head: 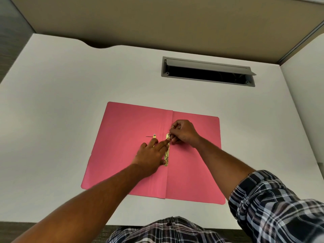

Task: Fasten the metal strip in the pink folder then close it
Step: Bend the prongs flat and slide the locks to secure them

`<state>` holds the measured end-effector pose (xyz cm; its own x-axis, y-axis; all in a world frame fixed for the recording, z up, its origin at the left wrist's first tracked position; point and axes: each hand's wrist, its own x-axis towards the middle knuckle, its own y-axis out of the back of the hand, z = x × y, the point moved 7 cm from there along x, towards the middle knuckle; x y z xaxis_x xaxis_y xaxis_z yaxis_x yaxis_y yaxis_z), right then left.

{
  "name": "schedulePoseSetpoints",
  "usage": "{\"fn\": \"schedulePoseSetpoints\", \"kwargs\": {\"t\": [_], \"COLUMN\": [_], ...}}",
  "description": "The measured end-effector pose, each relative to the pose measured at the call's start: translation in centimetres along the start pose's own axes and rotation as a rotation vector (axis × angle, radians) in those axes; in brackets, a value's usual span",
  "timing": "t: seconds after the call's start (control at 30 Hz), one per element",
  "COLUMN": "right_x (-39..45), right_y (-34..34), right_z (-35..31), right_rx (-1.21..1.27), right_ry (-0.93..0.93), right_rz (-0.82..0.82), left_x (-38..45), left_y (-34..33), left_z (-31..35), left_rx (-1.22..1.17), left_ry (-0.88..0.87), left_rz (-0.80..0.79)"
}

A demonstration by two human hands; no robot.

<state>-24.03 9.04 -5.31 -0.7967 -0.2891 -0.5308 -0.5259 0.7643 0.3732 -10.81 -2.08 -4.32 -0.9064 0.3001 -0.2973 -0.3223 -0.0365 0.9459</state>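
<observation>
Metal strip (167, 152) lying along the spine of the open pink folder (122, 137) on the white desk (70, 85), being pinned flat by the left hand's (151, 155) spread fingers, right hand (182, 132) pinching its far end, probably threading a prong.

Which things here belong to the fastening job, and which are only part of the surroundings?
Part of the job:
- open pink paper folder
- gold metal fastener strip at the fold
- small gold metal piece lying loose
- left hand, right hand

Only surroundings:
- white desk
- grey cable slot
</observation>
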Motion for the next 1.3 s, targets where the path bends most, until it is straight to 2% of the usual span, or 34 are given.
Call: {"fn": "schedulePoseSetpoints", "kwargs": {"t": [0.23,0.4,0.57,0.73,0.83,1.0,1.3], "right_x": [-0.8,-4.2,-8.3,-10.3,-11.1,-12.0,-13.0], "right_y": [0.5,0.6,-4.1,-5.4,-5.7,-5.2,-4.6], "right_z": [0.4,1.5,3.2,4.4,4.7,5.5,5.8], "right_rx": [0.143,0.119,0.1,0.337,0.366,0.372,0.021], "right_ry": [-0.048,-0.053,-0.14,-0.26,-0.306,-0.327,-0.078], "right_rz": [0.07,0.352,0.24,0.151,0.076,0.167,0.317], "left_x": [-0.2,-0.2,-0.3,-0.1,0.0,0.2,0.2], "left_y": [0.4,0.4,0.0,0.0,0.0,0.3,0.5], "left_z": [-0.3,-0.6,-1.1,-1.4,-1.6,-1.8,-2.0], "left_rx": [-0.046,-0.057,-0.086,-0.106,-0.107,-0.119,-0.152], "left_ry": [-0.003,-0.011,-0.026,-0.05,-0.061,-0.083,-0.067], "left_rz": [0.016,0.037,0.073,0.086,0.065,0.089,0.088]}}
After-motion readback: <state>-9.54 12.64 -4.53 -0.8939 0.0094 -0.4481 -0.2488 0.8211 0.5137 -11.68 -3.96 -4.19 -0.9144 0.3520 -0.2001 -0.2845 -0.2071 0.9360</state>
